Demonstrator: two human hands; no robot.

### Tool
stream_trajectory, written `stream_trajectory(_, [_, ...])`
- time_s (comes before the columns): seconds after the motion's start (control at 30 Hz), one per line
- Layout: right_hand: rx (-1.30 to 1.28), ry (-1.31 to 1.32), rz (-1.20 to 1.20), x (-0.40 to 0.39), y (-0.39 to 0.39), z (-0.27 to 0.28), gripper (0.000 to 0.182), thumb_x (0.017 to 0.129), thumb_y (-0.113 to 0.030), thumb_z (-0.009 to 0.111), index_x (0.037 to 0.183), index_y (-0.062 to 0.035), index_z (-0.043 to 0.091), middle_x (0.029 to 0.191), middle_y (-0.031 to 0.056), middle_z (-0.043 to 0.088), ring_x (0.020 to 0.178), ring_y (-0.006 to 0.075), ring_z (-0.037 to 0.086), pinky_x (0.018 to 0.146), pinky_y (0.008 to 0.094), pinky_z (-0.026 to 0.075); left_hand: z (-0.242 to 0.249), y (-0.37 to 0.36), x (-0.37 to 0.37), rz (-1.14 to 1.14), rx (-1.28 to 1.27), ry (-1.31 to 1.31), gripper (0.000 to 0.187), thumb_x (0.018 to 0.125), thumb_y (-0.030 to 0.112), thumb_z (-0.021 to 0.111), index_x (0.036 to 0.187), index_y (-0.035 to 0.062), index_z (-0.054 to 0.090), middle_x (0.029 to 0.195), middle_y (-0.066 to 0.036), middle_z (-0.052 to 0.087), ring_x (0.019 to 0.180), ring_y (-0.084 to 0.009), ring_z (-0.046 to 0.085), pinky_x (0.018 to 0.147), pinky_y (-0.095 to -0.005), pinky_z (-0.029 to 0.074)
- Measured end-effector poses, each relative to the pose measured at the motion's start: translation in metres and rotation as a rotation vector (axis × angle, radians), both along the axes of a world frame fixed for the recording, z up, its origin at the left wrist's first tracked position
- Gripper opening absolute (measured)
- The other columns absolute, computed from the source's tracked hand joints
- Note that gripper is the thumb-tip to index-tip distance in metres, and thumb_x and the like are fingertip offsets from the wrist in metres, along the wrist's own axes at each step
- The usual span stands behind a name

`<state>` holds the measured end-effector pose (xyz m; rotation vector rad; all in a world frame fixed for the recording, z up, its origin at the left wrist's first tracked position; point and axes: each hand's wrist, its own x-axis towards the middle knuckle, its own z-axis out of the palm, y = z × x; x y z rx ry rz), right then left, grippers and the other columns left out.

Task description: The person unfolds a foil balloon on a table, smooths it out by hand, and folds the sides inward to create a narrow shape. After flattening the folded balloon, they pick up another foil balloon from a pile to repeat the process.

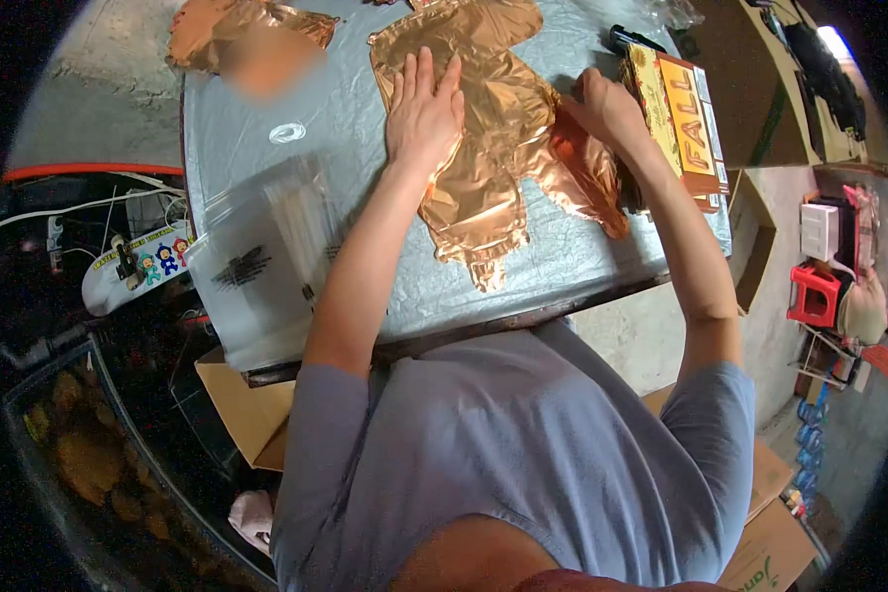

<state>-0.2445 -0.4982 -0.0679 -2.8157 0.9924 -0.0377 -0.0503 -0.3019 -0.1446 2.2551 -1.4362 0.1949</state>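
One copper foil shape [493,128] lay lengthwise near to far on the table [350,109]. I had the left hand [426,123] flat on its left side, fingers slightly spread; the right hand [610,109] curled at its right edge, pinch unclear to me. A red stool [814,296] stood far right.

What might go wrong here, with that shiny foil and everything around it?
The thin, wrinkled copper-coloured foil shape could crease or tear if pulled while the left hand lies flat on it. The right hand is close to the orange-and-yellow printed packs marked FALL, so its forearm might nudge them. The clear plastic bags reach the table's edge and may slip off.
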Motion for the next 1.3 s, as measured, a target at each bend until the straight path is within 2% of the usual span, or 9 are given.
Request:
stream_trajectory(0.37, [-0.180, -0.059, 0.276, -0.001, -0.022, -0.026, 0.043, 0.096, -0.042, 0.064, 0.102, 0.0005, 0.071, 0.092, 0.0267, 0.071, 0.086, 0.0451, 0.069, 0.080, 0.0513, 0.055, 0.001, -0.001, 0.000, 0.007, -0.011, -0.031, 0.055, 0.106, 0.032, 0.045, 0.158, 0.0188, 0.041, 0.165, -0.024, 0.030, 0.153, -0.0412, 0.027, 0.127, -0.0491, 0.021])
stream_trajectory(0.43, [0.027, -0.084, 0.143, 0.000, -0.018, -0.019, 0.044, 0.096, -0.041, 0.065, 0.103, 0.0022, 0.070, 0.092, 0.0273, 0.070, 0.087, 0.0441, 0.069, 0.079, 0.0507, 0.054, 0.001, -0.001, 0.000, 0.006, -0.010, -0.028, 0.055, 0.106, 0.032, 0.045, 0.158, 0.0186, 0.041, 0.165, -0.024, 0.030, 0.153, -0.0412, 0.027, 0.127, -0.0492, 0.021])
stream_trajectory(0.67, [0.206, -0.074, -0.010, 0.004, -0.018, -0.014, 0.047, 0.098, -0.042, 0.065, 0.103, 0.0047, 0.069, 0.097, 0.0276, 0.071, 0.091, 0.0399, 0.071, 0.079, 0.0460, 0.054, 0.002, -0.001, 0.000, 0.005, 0.002, -0.022, 0.055, 0.106, 0.032, 0.045, 0.158, 0.0173, 0.041, 0.164, -0.025, 0.031, 0.153, -0.0418, 0.027, 0.127, -0.0499, 0.021])
stream_trajectory(0.77, [0.315, -0.068, 0.006, 0.006, -0.025, -0.012, 0.051, 0.101, -0.045, 0.063, 0.107, 0.0058, 0.068, 0.095, 0.0198, 0.074, 0.089, 0.0303, 0.071, 0.080, 0.0413, 0.053, 0.002, -0.001, 0.000, 0.004, 0.001, -0.034, 0.055, 0.106, 0.032, 0.045, 0.158, 0.0170, 0.041, 0.164, -0.025, 0.031, 0.153, -0.0422, 0.027, 0.127, -0.0499, 0.022])
stream_trajectory(0.83, [0.709, -0.069, -0.024, 0.004, -0.023, -0.001, 0.052, 0.102, -0.046, 0.062, 0.111, 0.0056, 0.068, 0.093, 0.0107, 0.073, 0.087, 0.0200, 0.065, 0.080, 0.0361, 0.051, 0.002, -0.001, -0.001, 0.007, -0.001, -0.030, 0.055, 0.106, 0.032, 0.046, 0.158, 0.0168, 0.041, 0.164, -0.025, 0.031, 0.153, -0.0423, 0.027, 0.127, -0.0501, 0.022])
stream_trajectory(0.93, [0.807, 0.001, -0.029, 0.003, -0.010, 0.024, 0.051, 0.102, -0.046, 0.061, 0.112, 0.0035, 0.069, 0.095, 0.0069, 0.070, 0.084, 0.0162, 0.060, 0.079, 0.0330, 0.049, 0.003, -0.001, -0.001, 0.008, -0.005, -0.019, 0.055, 0.106, 0.032, 0.045, 0.158, 0.0168, 0.041, 0.164, -0.025, 0.030, 0.153, -0.0422, 0.026, 0.127, -0.0502, 0.021])
stream_trajectory(1.1, [0.950, -0.086, -0.091, -0.001, 0.002, 0.043, 0.057, 0.101, -0.050, 0.061, 0.129, -0.0007, 0.068, 0.120, 0.0107, 0.071, 0.107, 0.0164, 0.064, 0.096, 0.0301, 0.048, 0.003, -0.001, -0.001, 0.005, -0.005, -0.002, 0.055, 0.106, 0.032, 0.045, 0.159, 0.0168, 0.040, 0.165, -0.025, 0.029, 0.154, -0.0415, 0.025, 0.127, -0.0500, 0.020])
stream_trajectory(1.17, [1.319, -0.305, -0.331, -0.002, 0.003, 0.039, 0.063, 0.101, -0.051, 0.061, 0.140, -0.0029, 0.062, 0.137, 0.0128, 0.065, 0.128, 0.0175, 0.058, 0.111, 0.0303, 0.040, 0.004, -0.001, -0.002, 0.008, 0.005, 0.003, 0.055, 0.106, 0.033, 0.044, 0.159, 0.0172, 0.040, 0.165, -0.025, 0.029, 0.154, -0.0410, 0.024, 0.127, -0.0496, 0.020])
stream_trajectory(1.3, [1.359, -0.332, -0.405, -0.007, 0.016, 0.038, 0.068, 0.100, -0.053, 0.060, 0.145, -0.0022, 0.056, 0.144, 0.0134, 0.059, 0.133, 0.0204, 0.056, 0.112, 0.0320, 0.041, 0.003, -0.001, -0.002, 0.014, 0.015, 0.006, 0.055, 0.107, 0.033, 0.043, 0.159, 0.0177, 0.039, 0.165, -0.025, 0.028, 0.155, -0.0409, 0.024, 0.127, -0.0496, 0.020])
